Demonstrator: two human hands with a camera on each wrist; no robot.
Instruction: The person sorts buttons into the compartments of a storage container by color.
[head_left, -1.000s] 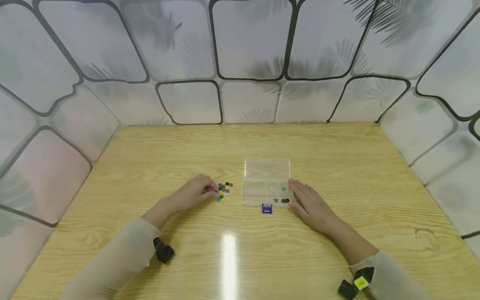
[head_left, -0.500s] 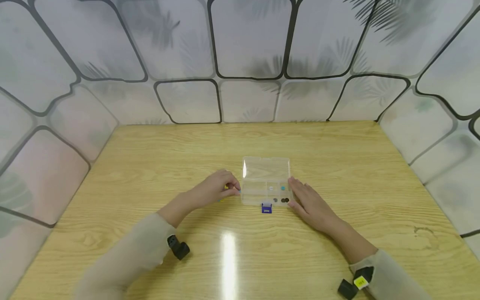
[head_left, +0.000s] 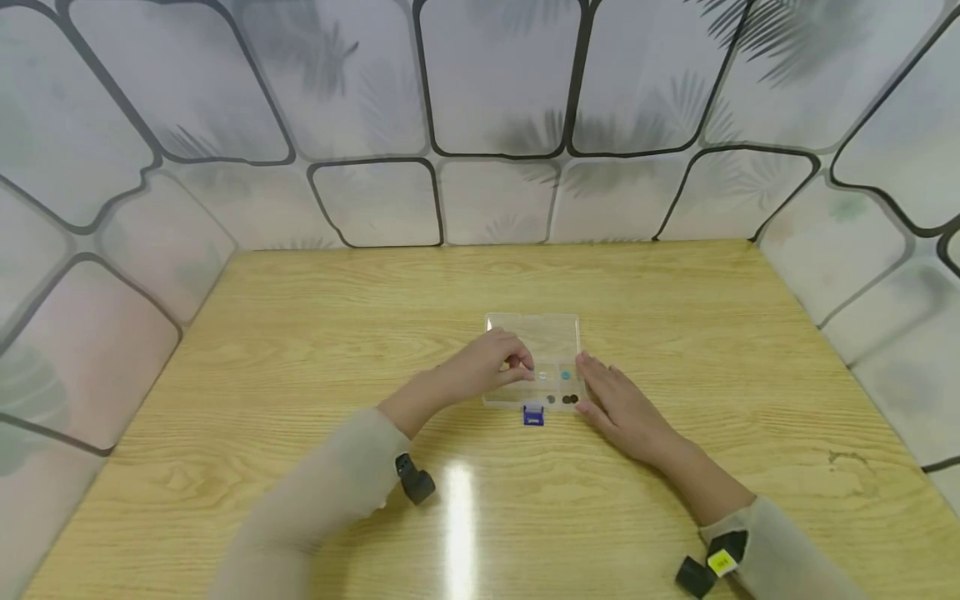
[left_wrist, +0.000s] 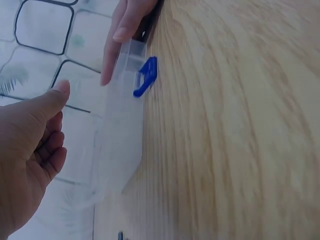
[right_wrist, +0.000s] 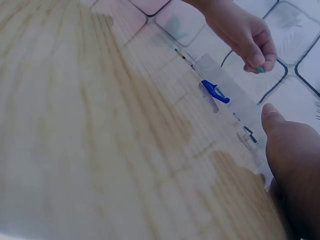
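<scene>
Tan wood-grain desk [head_left: 330, 300]: passable along far edge. Open rectangular clear plastic box [head_left: 557, 354] mid-desk; left hand [head_left: 491, 364] above, right hand [head_left: 624, 412] blocks right side.

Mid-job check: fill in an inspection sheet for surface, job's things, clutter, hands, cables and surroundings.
Surface: wooden table, with a glare streak and a faint stain.
Job's things: clear box, open, blue latch at its near side, small discs inside; loose discs on the table, beyond the box in the right wrist view.
Clutter: nothing seen.
Hands: left hand pinches a teal disc over the box; right hand touches the box's right side.
Cables: nothing seen.
Surroundings: walls with dark outlines and leaf shapes.
</scene>
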